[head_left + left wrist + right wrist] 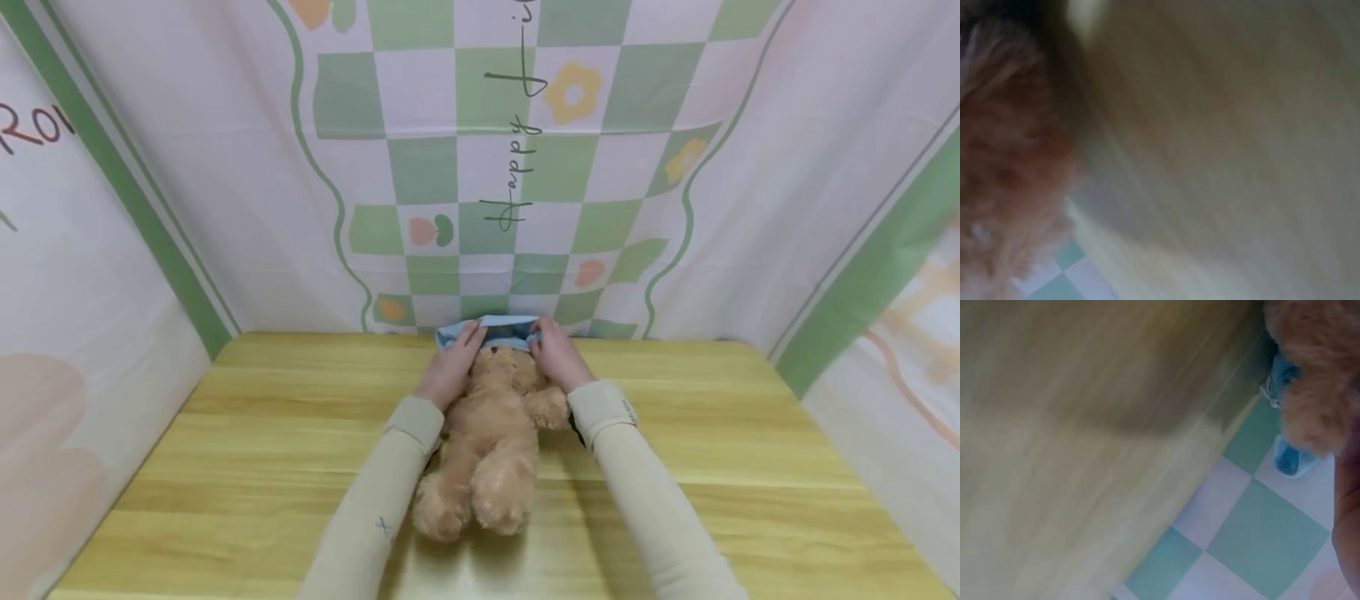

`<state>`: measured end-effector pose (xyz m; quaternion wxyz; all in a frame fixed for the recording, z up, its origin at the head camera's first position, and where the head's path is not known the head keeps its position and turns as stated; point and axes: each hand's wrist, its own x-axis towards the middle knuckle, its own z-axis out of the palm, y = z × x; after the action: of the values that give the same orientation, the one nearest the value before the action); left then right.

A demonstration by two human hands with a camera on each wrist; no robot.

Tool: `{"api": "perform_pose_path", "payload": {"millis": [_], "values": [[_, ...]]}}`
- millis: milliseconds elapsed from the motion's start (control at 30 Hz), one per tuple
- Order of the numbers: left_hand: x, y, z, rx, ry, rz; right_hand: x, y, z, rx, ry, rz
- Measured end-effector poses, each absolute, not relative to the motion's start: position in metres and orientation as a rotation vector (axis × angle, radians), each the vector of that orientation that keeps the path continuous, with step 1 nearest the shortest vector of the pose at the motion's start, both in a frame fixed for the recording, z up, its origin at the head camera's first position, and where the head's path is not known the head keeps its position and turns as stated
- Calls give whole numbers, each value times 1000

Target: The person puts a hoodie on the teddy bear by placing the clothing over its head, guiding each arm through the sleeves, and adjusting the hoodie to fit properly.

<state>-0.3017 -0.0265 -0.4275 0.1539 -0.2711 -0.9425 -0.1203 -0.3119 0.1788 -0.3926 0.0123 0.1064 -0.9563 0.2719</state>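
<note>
A light brown plush teddy bear (491, 417) lies on the wooden table, its feet toward the person and its head at the far edge. Around the top of its head is a light blue cloth piece (510, 321), like a small hat or garment, its opening facing the bear. The left hand (453, 362) pinches the cloth's left side, and the right hand (558, 354) pinches its right side. Brown fur (1010, 169) fills the left edge of the left wrist view. In the right wrist view, blue cloth (1291, 456) shows beside the bear's fur (1316, 412).
The wooden table (262, 433) meets a hanging curtain (420, 167) with green and white checks right behind the bear's head. More printed cloth hangs along the left side (97, 292) and the right side (900, 350).
</note>
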Motion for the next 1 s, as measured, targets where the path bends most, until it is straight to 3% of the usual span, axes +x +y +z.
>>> {"api": "perform_pose_path", "payload": {"millis": [300,733,1000], "values": [[-303,-29,-427,-748,-2701,-383,-310,183,-407,334,-2869,757],[-302,-17,-422,-698,-2589,-93,-303,196,-411,409,-2672,251],[-304,-24,-431,-750,-2770,-245,-297,196,-421,495,-2850,365]]}}
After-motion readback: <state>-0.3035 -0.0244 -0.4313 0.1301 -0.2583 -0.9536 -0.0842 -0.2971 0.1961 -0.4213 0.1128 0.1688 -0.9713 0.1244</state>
